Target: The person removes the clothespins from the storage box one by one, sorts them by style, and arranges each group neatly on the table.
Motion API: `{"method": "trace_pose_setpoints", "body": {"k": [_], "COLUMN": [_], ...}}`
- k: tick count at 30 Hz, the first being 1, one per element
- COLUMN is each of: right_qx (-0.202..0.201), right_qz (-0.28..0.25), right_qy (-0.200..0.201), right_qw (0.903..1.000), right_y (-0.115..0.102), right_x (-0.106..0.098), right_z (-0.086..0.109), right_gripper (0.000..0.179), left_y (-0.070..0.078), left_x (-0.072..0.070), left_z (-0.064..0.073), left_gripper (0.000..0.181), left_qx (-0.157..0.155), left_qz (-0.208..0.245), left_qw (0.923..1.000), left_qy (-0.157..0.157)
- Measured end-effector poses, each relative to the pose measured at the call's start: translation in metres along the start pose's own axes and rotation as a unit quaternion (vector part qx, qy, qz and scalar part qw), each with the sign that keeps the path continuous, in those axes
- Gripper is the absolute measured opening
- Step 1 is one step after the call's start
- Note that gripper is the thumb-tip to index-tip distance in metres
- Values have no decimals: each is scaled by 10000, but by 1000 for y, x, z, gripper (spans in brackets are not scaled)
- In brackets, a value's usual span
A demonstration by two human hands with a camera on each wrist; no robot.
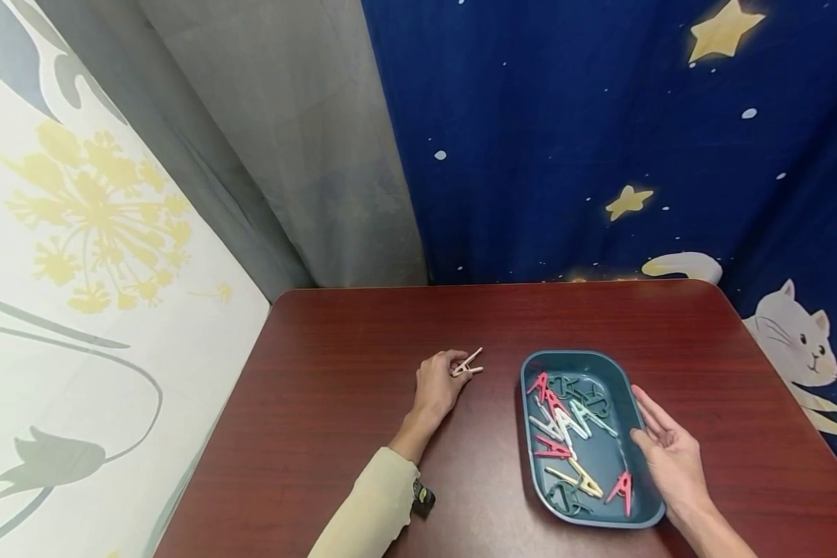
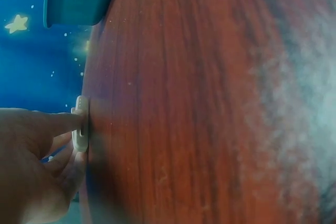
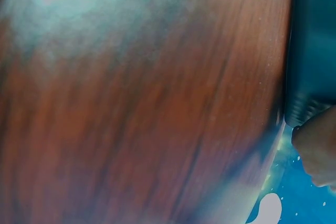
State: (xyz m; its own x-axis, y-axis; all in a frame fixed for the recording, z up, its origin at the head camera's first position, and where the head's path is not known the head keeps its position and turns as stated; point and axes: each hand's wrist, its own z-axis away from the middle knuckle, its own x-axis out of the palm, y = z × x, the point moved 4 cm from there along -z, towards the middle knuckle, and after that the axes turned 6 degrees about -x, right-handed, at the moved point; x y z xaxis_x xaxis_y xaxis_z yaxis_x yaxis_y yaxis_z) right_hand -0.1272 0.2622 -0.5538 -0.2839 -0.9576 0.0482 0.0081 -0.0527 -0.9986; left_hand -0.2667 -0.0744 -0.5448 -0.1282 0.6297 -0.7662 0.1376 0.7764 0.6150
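Note:
My left hand (image 1: 438, 385) is low over the table, left of the bin, and pinches a cream clothespin (image 1: 467, 364) between thumb and fingers. In the left wrist view that clothespin (image 2: 81, 129) shows edge-on, right at the table surface. A blue-green plastic bin (image 1: 645, 496) stands on the right half of the table. My right hand (image 1: 672, 459) holds its right side, thumb at the rim and fingers along the outer wall. Inside lie several pink clothespins (image 1: 552, 447), a mint clothespin (image 1: 591, 418), white clothespins (image 1: 569, 425), a yellow clothespin (image 1: 582, 477) and dark green clips (image 1: 565, 497).
The dark red wooden table (image 1: 349, 372) has rounded far corners. Behind it hang a grey curtain (image 1: 286, 139) and a blue starry curtain (image 1: 565, 139). A flower-patterned white wall (image 1: 111, 372) runs along the left side.

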Motion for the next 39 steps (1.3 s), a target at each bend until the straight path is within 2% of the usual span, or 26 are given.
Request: {"method": "trace_pose_setpoints", "body": {"k": [8, 14, 20, 26, 30, 33, 39], "right_qx": [13, -99, -108, -209, -268, -261, -168], "right_qz": [-33, -38, 51, -231, -300, -286, -197], "right_qy": [-1, -14, -15, -157, -168, -148, -128], "right_qw": [10000, 9999, 9999, 9994, 9991, 9991, 9996], "right_y": [0, 0, 0, 0, 0, 0, 1], "right_x": [0, 0, 0, 1, 1, 1, 1], "right_z": [0, -1, -1, 0, 0, 0, -1], "right_gripper": [65, 65, 65, 65, 65, 65, 66], "left_y": [1, 12, 41, 77, 100, 116, 141], "left_x": [1, -8, -19, -22, -18, -13, 6], "left_z": [-1, -9, -17, -17, -14, -10, 4], "left_gripper": [38, 44, 53, 58, 60, 61, 62], "left_qx": [58, 108, 229, 418, 458, 609, 960], "left_qz": [-86, 32, 319, 787, 1232, 1500, 1441], "left_qw": [9999, 9999, 9991, 9958, 9913, 9867, 9839], "left_qy": [-95, -4, 161, 209, 2, -140, -433]}}
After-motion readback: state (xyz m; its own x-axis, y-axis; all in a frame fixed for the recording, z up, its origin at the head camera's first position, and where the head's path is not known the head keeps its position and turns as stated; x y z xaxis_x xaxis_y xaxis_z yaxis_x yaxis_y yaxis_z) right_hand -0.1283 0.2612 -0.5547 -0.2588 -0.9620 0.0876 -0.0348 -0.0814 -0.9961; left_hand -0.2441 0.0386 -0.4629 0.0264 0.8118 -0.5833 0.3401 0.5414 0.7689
